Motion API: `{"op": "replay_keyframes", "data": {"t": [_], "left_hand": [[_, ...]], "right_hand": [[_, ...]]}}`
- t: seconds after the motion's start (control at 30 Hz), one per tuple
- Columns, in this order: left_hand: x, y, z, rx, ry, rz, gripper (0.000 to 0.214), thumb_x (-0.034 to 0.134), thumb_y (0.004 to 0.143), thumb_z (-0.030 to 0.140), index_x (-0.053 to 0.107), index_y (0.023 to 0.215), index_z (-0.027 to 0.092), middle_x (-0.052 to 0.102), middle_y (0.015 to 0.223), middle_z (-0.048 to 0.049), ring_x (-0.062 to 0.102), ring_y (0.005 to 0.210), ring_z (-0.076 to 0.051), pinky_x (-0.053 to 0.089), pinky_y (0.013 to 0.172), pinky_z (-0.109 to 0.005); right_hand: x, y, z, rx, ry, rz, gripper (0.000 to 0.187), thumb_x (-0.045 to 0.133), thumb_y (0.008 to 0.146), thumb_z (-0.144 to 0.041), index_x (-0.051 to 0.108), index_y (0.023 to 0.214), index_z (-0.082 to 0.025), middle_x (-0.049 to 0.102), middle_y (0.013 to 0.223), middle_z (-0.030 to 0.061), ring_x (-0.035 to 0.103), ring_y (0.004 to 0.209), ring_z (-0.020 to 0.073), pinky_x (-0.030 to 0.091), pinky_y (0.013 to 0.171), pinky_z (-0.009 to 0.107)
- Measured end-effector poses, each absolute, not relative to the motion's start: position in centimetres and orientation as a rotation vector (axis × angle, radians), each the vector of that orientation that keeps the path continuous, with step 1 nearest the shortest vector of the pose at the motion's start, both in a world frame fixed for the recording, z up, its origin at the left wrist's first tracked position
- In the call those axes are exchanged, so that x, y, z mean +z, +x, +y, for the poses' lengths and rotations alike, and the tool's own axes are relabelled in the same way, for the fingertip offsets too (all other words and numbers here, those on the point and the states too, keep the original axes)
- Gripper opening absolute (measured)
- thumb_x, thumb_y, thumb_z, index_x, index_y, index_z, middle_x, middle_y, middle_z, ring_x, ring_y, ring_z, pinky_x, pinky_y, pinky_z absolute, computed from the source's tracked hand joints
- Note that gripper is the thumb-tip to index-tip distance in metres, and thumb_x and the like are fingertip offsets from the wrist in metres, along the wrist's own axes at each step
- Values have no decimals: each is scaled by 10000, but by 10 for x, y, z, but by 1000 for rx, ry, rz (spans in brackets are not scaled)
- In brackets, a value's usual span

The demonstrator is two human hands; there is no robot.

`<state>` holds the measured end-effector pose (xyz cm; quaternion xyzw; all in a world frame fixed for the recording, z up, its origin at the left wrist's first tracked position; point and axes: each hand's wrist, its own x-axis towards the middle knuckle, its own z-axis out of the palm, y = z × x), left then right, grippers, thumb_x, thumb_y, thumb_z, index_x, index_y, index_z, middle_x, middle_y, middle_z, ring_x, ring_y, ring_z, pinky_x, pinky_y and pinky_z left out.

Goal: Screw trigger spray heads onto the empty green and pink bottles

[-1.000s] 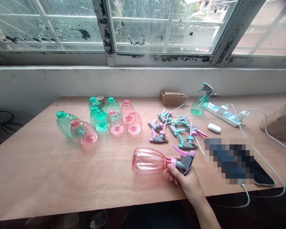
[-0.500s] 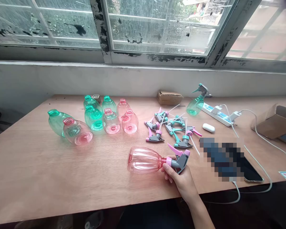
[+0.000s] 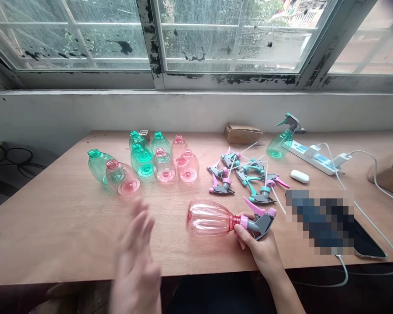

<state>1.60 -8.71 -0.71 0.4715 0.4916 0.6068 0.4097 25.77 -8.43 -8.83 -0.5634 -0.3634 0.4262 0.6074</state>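
My right hand (image 3: 260, 250) grips a pink spray bottle (image 3: 211, 218) at its neck, near the pink collar. The bottle lies sideways, its base to the left, with a grey and pink trigger head (image 3: 261, 220) on its right end. To the left, my left hand (image 3: 137, 261) is raised over the table's front edge, blurred, with its fingers stretched out and nothing in them. Beyond it, a pink bottle (image 3: 122, 178) without a head leans on a green bottle (image 3: 98, 165). Several loose trigger heads with tubes (image 3: 222, 187) are spread behind the held bottle.
Several green and pink bottles (image 3: 164, 168) without heads stand in a cluster at the back. A complete green spray bottle (image 3: 280, 141) stands beside a power strip (image 3: 314, 158) with white cables. A small cardboard box (image 3: 242, 134), a white case (image 3: 300, 176) and blurred-out dark devices lie on the table.
My left hand has come into view from below. My right hand still holds the pink spray bottle. The whole view has shifted, so the scene appears slightly further right.
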Motion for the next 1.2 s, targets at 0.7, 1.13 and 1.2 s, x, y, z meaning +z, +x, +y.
{"op": "replay_keyframes", "data": {"t": [0.7, 1.13, 1.2], "left_hand": [[-83, 17, -34, 976, 1160, 829, 773, 620, 961, 566, 360, 1641, 308, 360, 1732, -89, 297, 1589, -388, 321, 1252, -556], [-56, 28, -48, 841, 1257, 940, 1050, 889, 809, 352, 267, 1653, 410, 430, 1687, -71, 405, 1544, -350, 308, 1281, -501], [-57, 29, -49, 875, 1240, 933, 1120, 903, 789, 395, 210, 1669, 401, 398, 1704, -82, 410, 1540, -349, 325, 1274, -492]], "right_hand": [[-94, 258, -97, 937, -1347, -881, 383, 919, 771, -463, 805, 1058, -235, 717, 764, 19, 633, 663, 241, 566, 710, 391], [-93, 260, -91, 1071, -1308, -816, 400, 867, 838, -533, 712, 1022, -215, 686, 609, -11, 581, 531, 195, 484, 585, 328], [-94, 259, -92, 1045, -1313, -826, 431, 881, 822, -531, 708, 1047, -207, 672, 607, -17, 568, 543, 196, 473, 588, 335]]}}
